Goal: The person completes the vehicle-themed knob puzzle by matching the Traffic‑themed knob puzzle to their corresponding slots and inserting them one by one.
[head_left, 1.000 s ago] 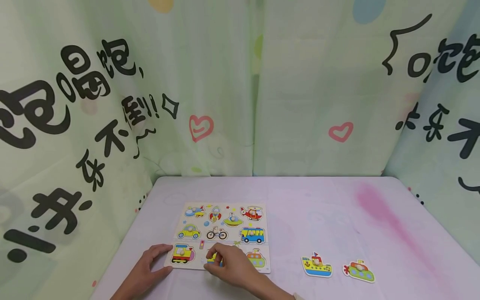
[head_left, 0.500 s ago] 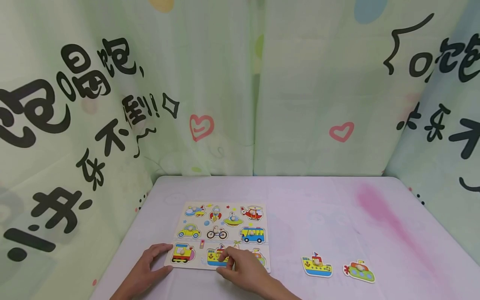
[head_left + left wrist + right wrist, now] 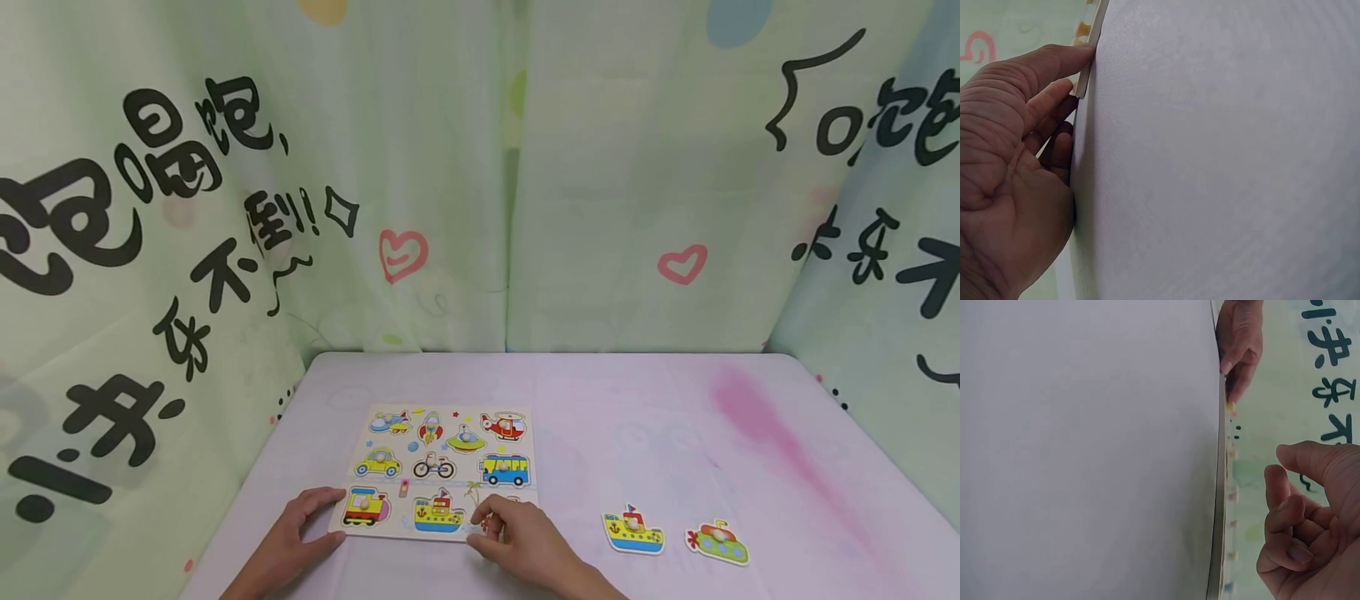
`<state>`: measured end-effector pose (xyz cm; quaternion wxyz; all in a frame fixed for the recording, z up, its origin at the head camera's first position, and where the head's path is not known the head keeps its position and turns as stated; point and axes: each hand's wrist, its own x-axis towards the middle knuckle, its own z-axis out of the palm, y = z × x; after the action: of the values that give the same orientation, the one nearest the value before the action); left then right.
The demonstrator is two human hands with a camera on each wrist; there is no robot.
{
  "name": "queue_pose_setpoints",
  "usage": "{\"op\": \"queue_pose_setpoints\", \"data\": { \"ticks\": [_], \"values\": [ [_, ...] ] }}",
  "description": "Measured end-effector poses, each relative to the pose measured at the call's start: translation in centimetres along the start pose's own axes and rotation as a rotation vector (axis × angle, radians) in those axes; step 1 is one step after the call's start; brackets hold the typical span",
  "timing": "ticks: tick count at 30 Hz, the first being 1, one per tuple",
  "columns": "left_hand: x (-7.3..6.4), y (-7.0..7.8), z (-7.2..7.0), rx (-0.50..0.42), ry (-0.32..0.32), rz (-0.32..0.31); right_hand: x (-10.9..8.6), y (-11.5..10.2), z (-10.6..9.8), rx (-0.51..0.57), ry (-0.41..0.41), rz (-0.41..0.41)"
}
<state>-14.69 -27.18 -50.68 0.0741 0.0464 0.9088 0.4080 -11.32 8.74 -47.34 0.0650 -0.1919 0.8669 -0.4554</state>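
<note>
A wooden knob puzzle board (image 3: 397,533) with vehicle pictures lies on the table in the head view. My left hand (image 3: 303,529) holds its near left corner, the thumb on the near edge and fingers at the left side; the left wrist view shows the thumb (image 3: 1079,59) against the edge. My right hand (image 3: 525,542) hovers over the near right corner, fingers bent with nothing between them, as the right wrist view shows (image 3: 1310,519). It hides most of the submarine picture there. Beside it on the board is a ship picture (image 3: 438,512). A loose ship piece (image 3: 633,533) lies right of the board.
A loose submarine piece (image 3: 718,543) lies right of the ship piece. The white table (image 3: 622,433) has a pink stain (image 3: 765,425). Pale green curtains (image 3: 600,208) with dark lettering surround the table at the back and sides.
My right hand has moved right along the board's near row, from the ship picture to the submarine picture, uncovering the ship. The left hand, the board and the loose pieces stay put.
</note>
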Motion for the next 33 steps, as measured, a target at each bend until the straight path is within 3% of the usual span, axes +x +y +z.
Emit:
{"op": "queue_pose_setpoints", "data": {
  "ticks": [11, 19, 33],
  "values": [
    [0.0, 0.0, 0.1, 0.013, 0.01, 0.001, -1.4, 1.9, -2.2, 0.005, 0.086, 0.022],
    [-0.2, 0.3, 0.0, 0.002, 0.013, 0.012, -2.4, 2.5, -3.3, 0.03, 0.09, 0.051],
    [0.0, 0.1, 0.1, -0.007, 0.006, 0.006, -4.7, 3.9, -5.8, -0.051, 0.11, 0.157]
  ]
}}
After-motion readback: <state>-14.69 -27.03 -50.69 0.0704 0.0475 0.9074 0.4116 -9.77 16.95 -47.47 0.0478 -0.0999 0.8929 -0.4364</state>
